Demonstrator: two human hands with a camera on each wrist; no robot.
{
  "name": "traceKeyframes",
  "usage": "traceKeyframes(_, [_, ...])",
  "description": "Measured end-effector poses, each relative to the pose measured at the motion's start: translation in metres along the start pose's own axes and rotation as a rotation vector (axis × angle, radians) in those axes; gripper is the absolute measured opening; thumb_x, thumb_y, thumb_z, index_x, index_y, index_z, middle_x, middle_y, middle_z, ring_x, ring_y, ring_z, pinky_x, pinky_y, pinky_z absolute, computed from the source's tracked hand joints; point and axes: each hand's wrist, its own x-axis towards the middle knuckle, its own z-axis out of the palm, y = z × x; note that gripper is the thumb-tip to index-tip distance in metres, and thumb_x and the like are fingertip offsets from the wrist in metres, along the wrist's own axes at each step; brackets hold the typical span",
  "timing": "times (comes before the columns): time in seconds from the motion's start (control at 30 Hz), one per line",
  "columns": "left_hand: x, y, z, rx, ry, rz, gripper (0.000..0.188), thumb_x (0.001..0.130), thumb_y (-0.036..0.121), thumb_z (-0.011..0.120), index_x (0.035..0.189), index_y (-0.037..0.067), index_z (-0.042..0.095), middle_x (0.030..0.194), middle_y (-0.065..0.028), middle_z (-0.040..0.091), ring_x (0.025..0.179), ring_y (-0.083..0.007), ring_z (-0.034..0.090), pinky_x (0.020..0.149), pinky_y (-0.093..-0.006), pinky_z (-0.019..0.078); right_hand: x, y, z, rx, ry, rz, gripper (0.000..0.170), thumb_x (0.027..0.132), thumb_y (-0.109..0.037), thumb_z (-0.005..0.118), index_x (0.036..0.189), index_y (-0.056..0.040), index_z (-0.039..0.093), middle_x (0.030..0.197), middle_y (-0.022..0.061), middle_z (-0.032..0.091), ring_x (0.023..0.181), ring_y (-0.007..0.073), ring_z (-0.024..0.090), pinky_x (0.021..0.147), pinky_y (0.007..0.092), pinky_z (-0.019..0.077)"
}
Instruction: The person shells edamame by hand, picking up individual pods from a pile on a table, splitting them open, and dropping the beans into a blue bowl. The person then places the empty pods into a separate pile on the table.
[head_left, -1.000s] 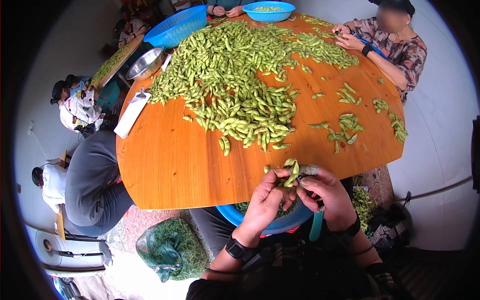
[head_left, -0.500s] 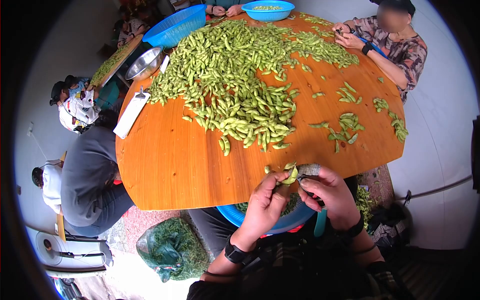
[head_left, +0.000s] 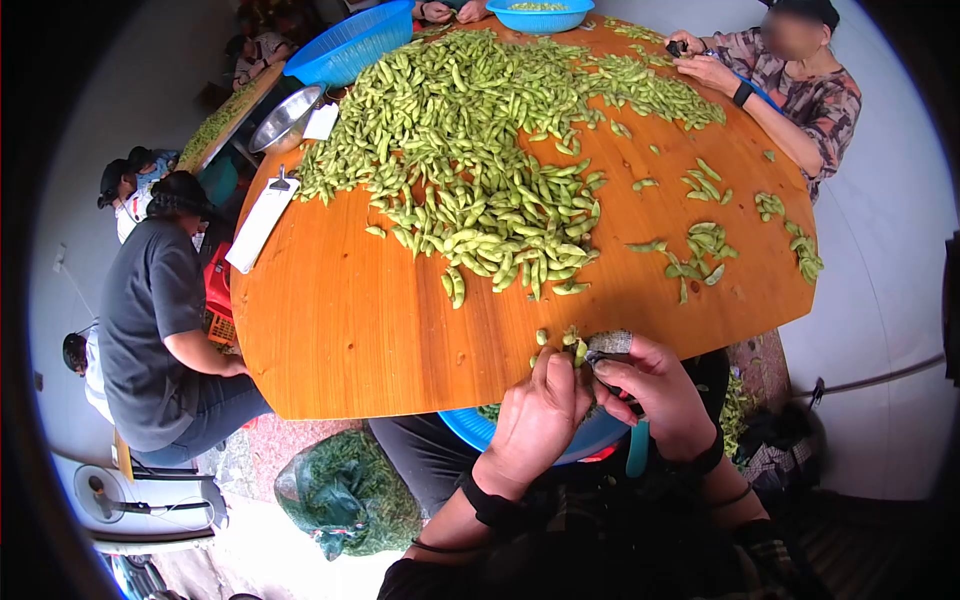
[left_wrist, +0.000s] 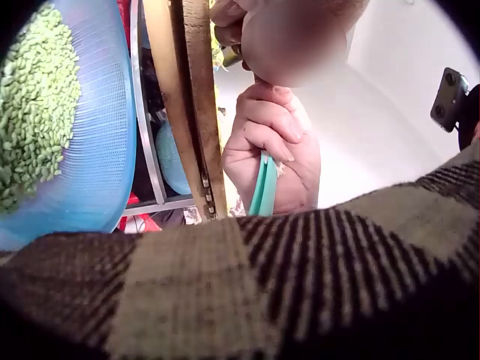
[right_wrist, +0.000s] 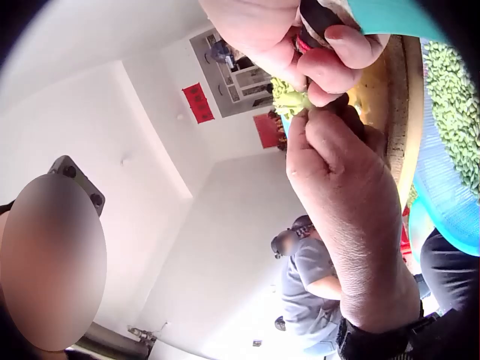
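In the head view both hands meet at the table's near edge. The left hand [head_left: 540, 415] pinches a green pod [head_left: 580, 352] between thumb and fingers. Close against it, the right hand [head_left: 662, 395] grips a tool with a teal handle [head_left: 638, 450]; grey wrapping covers one of its fingers. The same teal handle [left_wrist: 264, 186] sticks out of the right fist in the left wrist view. Below the hands is a blue basket [head_left: 470, 428], holding shelled green beans [left_wrist: 41, 105] in the left wrist view.
A large heap of pods [head_left: 470, 150] covers the middle and back of the wooden table [head_left: 340, 340]. A clipboard [head_left: 262, 225], a steel bowl [head_left: 285, 122] and blue baskets [head_left: 350, 45] stand left and behind. A green bag [head_left: 350, 495] lies on the floor. People sit around.
The left hand has turned and drawn nearer the right, with less of the pod showing. At the left, a person in dark grey has straightened up. The view has shifted slightly.
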Motion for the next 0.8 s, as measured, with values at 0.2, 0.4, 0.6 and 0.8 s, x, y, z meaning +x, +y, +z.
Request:
traceKeyframes(0.2, [-0.003, -0.005, -0.003, -0.316, -0.011, -0.089, 0.012, 0.093, 0.008, 0.054, 0.095, 0.000, 0.046, 0.076, -0.0188, 0.060, 0.065, -0.0371, 0.062, 0.058, -0.0415, 0.0500, 0.000, -0.003, 0.002, -0.013, -0.016, -0.001, 0.017, 0.095, -0.011, 0.057, 0.109, -0.0011, 0.060, 0.072, 0.0009, 0.057, 0.053, 0.0035, 0.046, 0.046, 0.0188, 0.0351])
traceKeyframes(0.4, [-0.002, -0.001, -0.005, -0.858, -0.093, -0.321, 0.010, 0.099, 0.006, 0.045, 0.096, 0.000, 0.051, 0.074, -0.0023, 0.055, 0.061, -0.0088, 0.051, 0.055, -0.0266, 0.0433, 0.002, -0.002, 0.003, -0.072, -0.007, -0.016, 0.018, 0.096, -0.012, 0.057, 0.111, -0.0013, 0.060, 0.072, 0.0010, 0.057, 0.052, 0.0036, 0.046, 0.045, 0.0187, 0.0330])
traceKeyframes(0.6, [0.000, -0.009, -0.020, -0.351, -0.029, -0.083, 0.011, 0.091, -0.003, 0.053, 0.100, -0.001, 0.060, 0.094, -0.0088, 0.063, 0.085, -0.0168, 0.062, 0.070, -0.0305, 0.0526, -0.003, -0.022, 0.001, 0.031, 0.019, -0.054, 0.016, 0.095, -0.012, 0.057, 0.107, -0.0011, 0.060, 0.073, 0.0024, 0.057, 0.052, 0.0044, 0.043, 0.046, 0.0192, 0.0323])
traceKeyframes(0.8, [0.026, 0.003, -0.038, -0.364, 0.052, -0.078, 0.033, 0.085, 0.004, 0.069, 0.117, -0.001, 0.063, 0.110, -0.0156, 0.063, 0.084, -0.0240, 0.067, 0.071, -0.0318, 0.0554, -0.002, -0.031, 0.000, -0.006, -0.044, -0.015, 0.016, 0.095, -0.012, 0.056, 0.107, -0.0019, 0.060, 0.073, 0.0025, 0.057, 0.052, 0.0048, 0.043, 0.045, 0.0192, 0.0321])
